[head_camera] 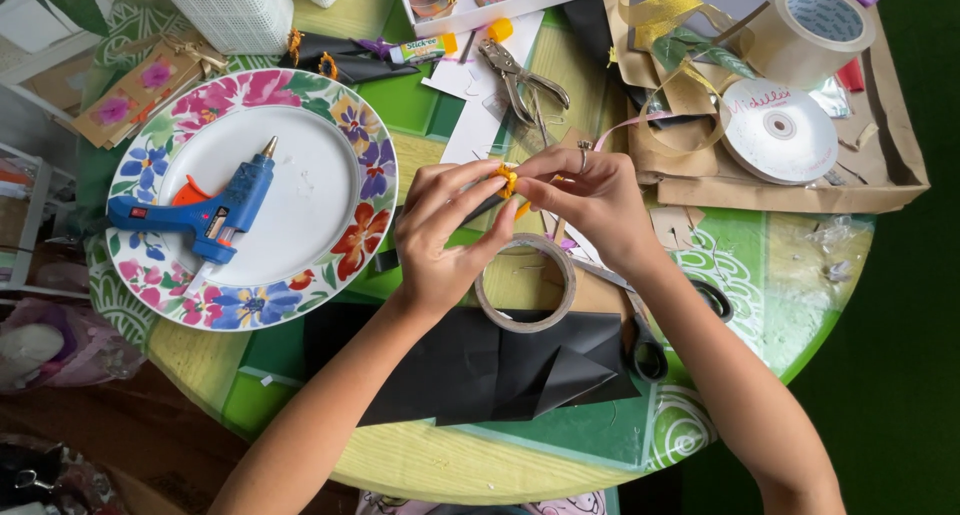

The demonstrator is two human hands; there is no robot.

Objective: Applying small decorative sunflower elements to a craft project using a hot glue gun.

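Round green-and-yellow table (800,305), cluttered. Left side: big floral plate (345,135) with a blue glue gun (205,213) lying on it, nozzle pointing far-right. Far right: brown cardboard tray (900,145) holding a white ribbon spool (780,132), a large tape roll (812,30) and gold ribbon (660,5). Near centre: folded black paper sheet (480,365), partly under both forearms. On its far edge sits a tape ring (526,283), directly below the hands. Black-handled scissors (645,350) lie right of the ring, mostly hidden by the right forearm. Far centre: metal hole punch (520,80), glue stick (425,48), white basket (235,10).

Left hand (440,240) and right hand (590,200) meet above the tape ring, centre of the table. Small yellow-orange piece (509,181) is pinched between them: thumb and forefinger of each hand closed on it, other fingers curled. Piece is raised off the table, mostly covered by fingertips; shape unclear. Ring on a right-hand finger.
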